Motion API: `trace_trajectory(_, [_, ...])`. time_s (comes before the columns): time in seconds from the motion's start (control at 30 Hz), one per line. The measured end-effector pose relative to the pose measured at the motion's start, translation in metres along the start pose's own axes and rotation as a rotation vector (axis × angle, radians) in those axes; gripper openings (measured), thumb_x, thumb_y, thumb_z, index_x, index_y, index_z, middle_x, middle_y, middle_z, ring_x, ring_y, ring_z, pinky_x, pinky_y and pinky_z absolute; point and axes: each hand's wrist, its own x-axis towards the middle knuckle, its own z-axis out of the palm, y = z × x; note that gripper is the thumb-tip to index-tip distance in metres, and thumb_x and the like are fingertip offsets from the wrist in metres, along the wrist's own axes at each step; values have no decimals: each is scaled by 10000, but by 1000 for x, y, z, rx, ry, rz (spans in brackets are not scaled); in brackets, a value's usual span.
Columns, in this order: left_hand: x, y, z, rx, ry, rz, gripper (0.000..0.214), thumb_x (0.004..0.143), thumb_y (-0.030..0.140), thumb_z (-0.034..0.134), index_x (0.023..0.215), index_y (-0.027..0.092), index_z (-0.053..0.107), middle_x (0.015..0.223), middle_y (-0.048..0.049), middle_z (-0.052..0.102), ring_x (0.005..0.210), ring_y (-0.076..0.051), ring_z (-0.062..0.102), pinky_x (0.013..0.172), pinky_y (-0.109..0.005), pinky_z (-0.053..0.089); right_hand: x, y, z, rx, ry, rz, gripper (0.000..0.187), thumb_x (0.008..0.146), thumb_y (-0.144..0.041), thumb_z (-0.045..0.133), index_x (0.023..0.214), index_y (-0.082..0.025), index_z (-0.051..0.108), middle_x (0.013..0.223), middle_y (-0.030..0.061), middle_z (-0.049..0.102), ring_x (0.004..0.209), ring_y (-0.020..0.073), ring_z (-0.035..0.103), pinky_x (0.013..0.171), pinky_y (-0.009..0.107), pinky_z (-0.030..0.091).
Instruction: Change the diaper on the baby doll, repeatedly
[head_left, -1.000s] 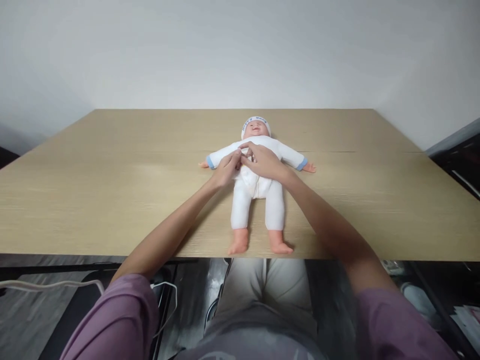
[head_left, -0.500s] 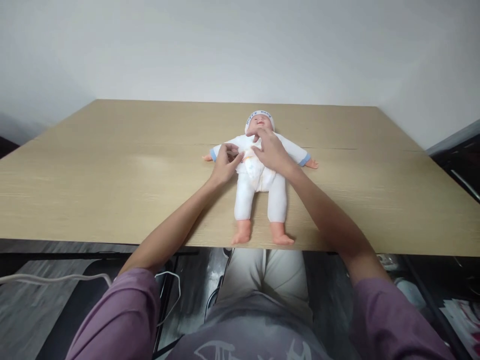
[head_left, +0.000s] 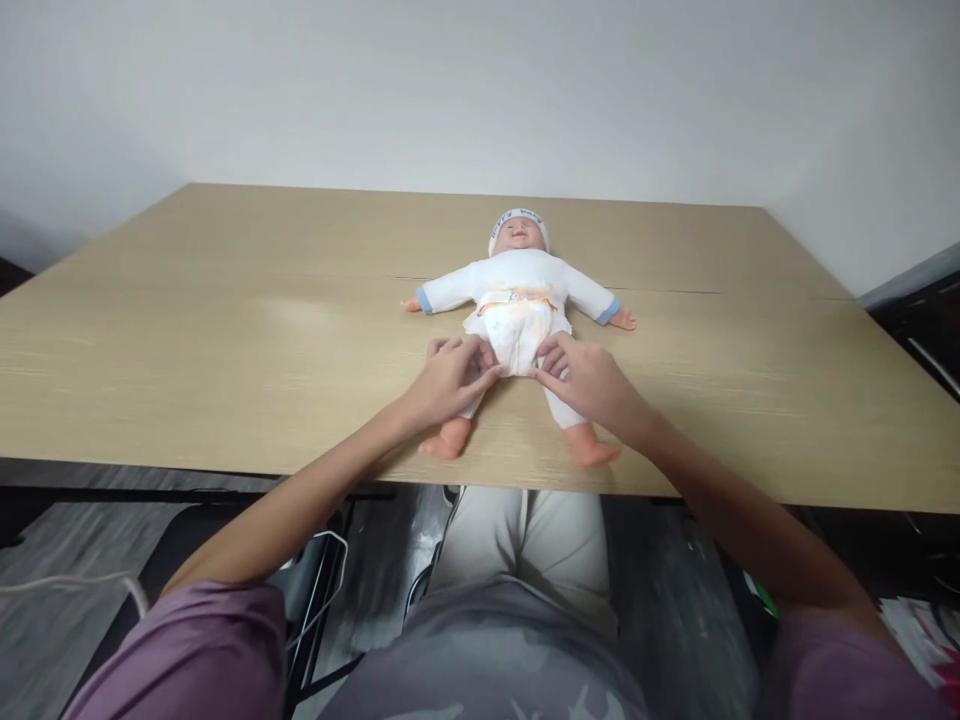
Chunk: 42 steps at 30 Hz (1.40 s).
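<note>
A baby doll in a white suit with blue cuffs and a lettered white cap lies on its back, feet toward me. Round its hips is a white diaper with an orange-patterned waistband. My left hand is closed at the diaper's leg edge on the left, thumb and fingers pinched together. On the opposite leg edge my right hand pinches in the same way. Both hands partly cover the doll's legs, which are spread apart.
The doll lies on a wooden table close to its front edge. A pale wall stands behind it. Below the edge are a black chair and a white cable on the left.
Both hands have moved from the doll's chest and waist down to the diaper's leg openings. The waistband now shows fully, and the doll's legs are spread wider.
</note>
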Motion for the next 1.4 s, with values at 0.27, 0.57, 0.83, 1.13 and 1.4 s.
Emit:
trace_trajectory(0.27, [21,-7,9,33,42,-2,463,1042,601,681,808,240,510,742,4,633,814,-242,604,1020,-471,416,-6,0,25,-222,75,-117,162,1029,-333,771,1156,-233,760,1193,138,729,1027,337,718,869,465,574])
trace_trajectory(0.57, [28,-19,11,-56,120,117,246,1061,468,671,1000,232,647,1214,-109,655,1141,-281,635,1061,-460,516,-7,9,32,-163,101,-174,348,983,-274,799,1322,-240,731,1433,168,672,1313,426,615,1152,621,526])
trace_trajectory(0.83, [42,-30,10,-90,144,152,218,1051,410,678,977,217,611,1090,-81,664,1055,-260,603,999,-440,510,21,13,29,-37,124,-90,253,942,-273,813,1141,-238,660,1124,96,769,1084,337,668,976,484,561])
trace_trajectory(1.13, [41,-33,9,-582,145,-107,432,888,412,892,951,235,503,879,20,555,803,-160,526,755,-313,445,23,15,18,195,280,116,304,944,-447,848,1076,-280,632,1076,35,836,873,251,735,832,406,556])
trace_trajectory(1.4, [40,-37,16,-839,220,-271,598,764,381,1005,1130,240,553,1155,-29,663,1036,-189,689,938,-351,559,21,15,12,44,264,82,231,1001,-508,821,993,-282,773,1078,51,870,959,299,715,926,480,566])
